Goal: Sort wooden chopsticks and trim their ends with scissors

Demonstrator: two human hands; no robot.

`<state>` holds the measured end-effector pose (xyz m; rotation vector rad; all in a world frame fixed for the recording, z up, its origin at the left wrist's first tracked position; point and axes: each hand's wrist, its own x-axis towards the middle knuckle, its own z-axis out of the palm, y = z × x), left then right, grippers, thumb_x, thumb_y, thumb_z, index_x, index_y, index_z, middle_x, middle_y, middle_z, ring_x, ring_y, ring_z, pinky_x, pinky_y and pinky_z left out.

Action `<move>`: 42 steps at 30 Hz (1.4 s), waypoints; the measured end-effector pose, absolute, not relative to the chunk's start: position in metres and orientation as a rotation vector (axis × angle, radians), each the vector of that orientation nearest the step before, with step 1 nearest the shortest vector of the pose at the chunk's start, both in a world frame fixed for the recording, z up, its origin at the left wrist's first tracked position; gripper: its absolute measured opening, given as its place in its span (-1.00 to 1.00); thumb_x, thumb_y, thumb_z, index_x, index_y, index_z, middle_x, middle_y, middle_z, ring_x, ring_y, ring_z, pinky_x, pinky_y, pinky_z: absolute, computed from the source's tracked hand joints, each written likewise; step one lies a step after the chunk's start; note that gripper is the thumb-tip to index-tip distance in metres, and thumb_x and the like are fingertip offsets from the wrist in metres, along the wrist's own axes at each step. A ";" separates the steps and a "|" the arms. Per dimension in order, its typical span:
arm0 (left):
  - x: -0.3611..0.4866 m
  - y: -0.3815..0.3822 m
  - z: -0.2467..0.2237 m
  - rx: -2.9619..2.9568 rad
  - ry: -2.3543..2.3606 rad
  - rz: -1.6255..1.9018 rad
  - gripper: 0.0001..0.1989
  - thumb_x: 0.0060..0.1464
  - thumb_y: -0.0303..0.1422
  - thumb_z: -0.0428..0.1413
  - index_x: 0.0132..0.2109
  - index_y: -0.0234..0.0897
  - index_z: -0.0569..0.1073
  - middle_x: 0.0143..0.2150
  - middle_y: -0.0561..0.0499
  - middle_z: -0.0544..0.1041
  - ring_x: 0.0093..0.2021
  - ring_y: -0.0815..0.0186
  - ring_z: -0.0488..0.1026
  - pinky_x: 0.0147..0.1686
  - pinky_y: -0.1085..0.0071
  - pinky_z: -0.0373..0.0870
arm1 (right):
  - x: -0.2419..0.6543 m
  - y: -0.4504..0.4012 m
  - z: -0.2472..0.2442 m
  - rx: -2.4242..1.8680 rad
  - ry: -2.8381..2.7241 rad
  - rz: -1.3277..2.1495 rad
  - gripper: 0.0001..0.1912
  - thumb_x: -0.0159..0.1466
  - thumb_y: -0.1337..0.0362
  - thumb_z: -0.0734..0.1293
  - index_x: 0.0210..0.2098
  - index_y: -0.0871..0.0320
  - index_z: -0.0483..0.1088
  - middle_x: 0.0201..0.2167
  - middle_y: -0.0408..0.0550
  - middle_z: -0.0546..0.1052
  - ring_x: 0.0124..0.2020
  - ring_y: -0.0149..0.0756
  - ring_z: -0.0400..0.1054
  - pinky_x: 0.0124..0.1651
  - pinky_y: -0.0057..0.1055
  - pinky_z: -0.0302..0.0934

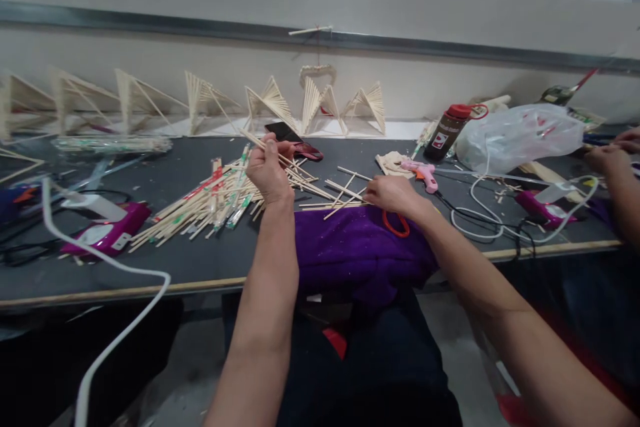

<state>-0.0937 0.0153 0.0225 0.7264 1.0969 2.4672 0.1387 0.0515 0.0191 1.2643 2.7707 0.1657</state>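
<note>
Okay, so I'm peering down through the head cam at a grey counter [200,268] buried in craft sticks. My left hand [270,170] is raised, fingers curled around a thin wooden stick [254,141], maybe more than one. My right hand [395,195] is low, fingertips bunched at the ends of some crossed sticks [339,197] just past the purple cloth [365,247]. Can't tell if those fingers are really pinching one or only resting there.

My read: this is the picking-and-lining-up step. The next move probably calls for a light pinch and squared-up ends, without dragging on the messy stick pile [200,207] beside the left forearm. Pink glue gun [420,172] sits just past the right hand, touched by neither. Finished-looking twisted stick frames [273,103] stand in a row along the wall behind.

Labels, for whoever's curious: the dark bottle [447,133] with the red lid has a white square logo and tiny lettering above it, too small for me to read. The plastic bag [525,133] has red marks, also illegible. Some wrappers in the pile show red and green print, but no words I can make out.
</note>
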 end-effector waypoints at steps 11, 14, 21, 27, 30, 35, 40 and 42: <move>-0.094 0.013 0.024 0.738 1.036 2.470 -0.86 0.06 -0.31 0.08 -0.23 -0.25 0.44 -0.53 0.13 0.49 -0.53 0.48 0.47 -0.39 0.51 0.46 | 0.068 0.079 0.002 1.116 2.848 0.138 -0.59 0.31 0.12 0.05 -0.12 0.21 0.38 -0.12 0.17 0.47 -0.18 -0.18 0.41 -0.26 -0.43 0.21; -0.095 0.011 0.027 0.677 1.064 2.437 -0.88 0.07 -0.33 0.08 -0.23 -0.24 0.44 -0.52 0.13 0.49 -0.52 0.49 0.47 -0.39 0.54 0.46 | 0.065 0.089 0.002 1.162 2.839 0.121 -0.61 0.30 0.13 0.07 -0.14 0.23 0.39 -0.15 0.16 0.49 -0.19 -0.19 0.41 -0.28 -0.46 0.19; -0.096 0.011 0.029 0.653 1.085 2.415 -0.86 0.06 -0.31 0.09 -0.23 -0.24 0.45 -0.52 0.12 0.50 -0.53 0.47 0.47 -0.42 0.54 0.45 | 0.087 0.103 0.008 1.387 2.802 0.110 -0.65 0.27 0.19 0.08 -0.13 0.17 0.39 -0.20 0.09 0.52 -0.21 -0.21 0.40 -0.33 -0.46 0.13; -0.093 0.012 0.026 0.716 1.065 2.381 -0.87 0.06 -0.32 0.09 -0.23 -0.24 0.44 -0.53 0.12 0.50 -0.55 0.47 0.46 -0.45 0.54 0.45 | 0.095 0.091 0.014 1.344 2.829 0.080 -0.74 0.19 0.19 0.16 -0.24 0.13 0.42 -0.32 0.00 0.54 -0.31 -0.25 0.40 -0.41 -0.49 0.05; -0.093 0.012 0.026 0.734 1.056 2.380 -0.88 0.06 -0.33 0.10 -0.25 -0.24 0.45 -0.52 0.10 0.51 -0.55 0.47 0.46 -0.45 0.55 0.45 | 0.093 0.088 0.017 1.324 2.877 0.033 -0.76 0.16 0.19 0.21 -0.27 0.14 0.43 -0.35 -0.02 0.54 -0.33 -0.28 0.38 -0.41 -0.50 0.05; -0.094 0.009 0.028 0.689 1.067 2.414 -0.87 0.05 -0.32 0.09 -0.27 -0.26 0.45 -0.52 0.10 0.50 -0.55 0.44 0.47 -0.47 0.51 0.45 | 0.096 0.087 0.026 1.225 3.003 -0.440 -0.79 0.16 0.23 0.22 -0.38 0.19 0.46 -0.44 -0.09 0.53 -0.41 -0.40 0.35 -0.40 -0.55 0.09; -0.090 0.007 0.028 0.694 1.060 2.310 -0.89 0.03 -0.34 0.12 -0.29 -0.29 0.46 -0.52 0.07 0.50 -0.55 0.44 0.47 -0.48 0.52 0.44 | 0.101 0.082 0.029 1.247 2.806 -1.235 -0.78 0.20 0.23 0.21 -0.30 0.22 0.41 -0.40 -0.08 0.54 -0.47 -0.43 0.38 -0.51 -0.59 0.16; -0.088 0.007 0.028 0.685 1.054 2.279 -0.89 0.02 -0.35 0.13 -0.29 -0.30 0.46 -0.53 0.07 0.50 -0.55 0.44 0.47 -0.47 0.52 0.44 | 0.101 0.080 0.029 1.267 2.758 -1.389 -0.79 0.22 0.24 0.20 -0.28 0.22 0.39 -0.40 -0.06 0.55 -0.48 -0.42 0.39 -0.52 -0.58 0.20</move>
